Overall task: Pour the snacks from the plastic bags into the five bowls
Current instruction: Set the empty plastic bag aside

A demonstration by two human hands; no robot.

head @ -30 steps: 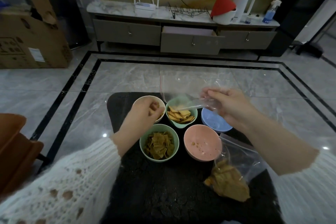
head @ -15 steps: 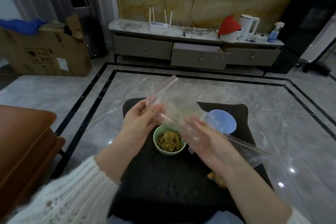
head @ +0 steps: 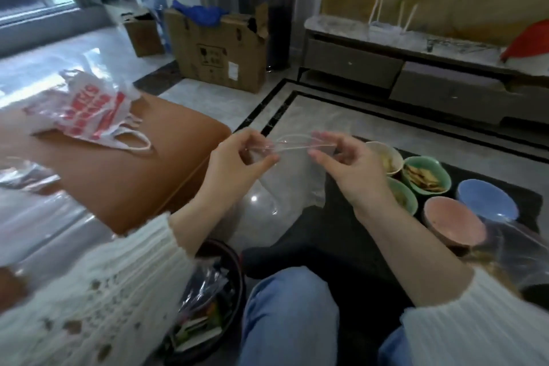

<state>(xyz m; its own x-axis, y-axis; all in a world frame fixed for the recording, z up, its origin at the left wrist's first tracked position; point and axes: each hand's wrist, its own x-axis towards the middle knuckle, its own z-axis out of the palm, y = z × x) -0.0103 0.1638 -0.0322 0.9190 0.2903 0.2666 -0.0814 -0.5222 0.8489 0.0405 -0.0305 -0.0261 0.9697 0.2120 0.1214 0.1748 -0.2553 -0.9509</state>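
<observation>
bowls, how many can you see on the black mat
5: cream bowl farthest back, green bowl beside it, second green bowl partly behind the right hand, pink bowl nearest, blue bowl rightmost.

A black table (head: 350, 235) carries five bowls — cream (head: 395, 154), two green (head: 439, 168), pink (head: 451, 221), blue (head: 487, 199). A clear bag (head: 511, 252) lies at its right edge.

Pinching both ends of an empty clear plastic bag (head: 285, 184) at its zip strip, left hand (head: 237, 154) and right hand (head: 353, 166) holding it up beside the bench (head: 341, 217). Sitting at right: cream bowl (head: 386, 156), green bowl (head: 426, 174) with crackers, pink bowl (head: 453, 221), blue bowl (head: 487, 199).
</observation>
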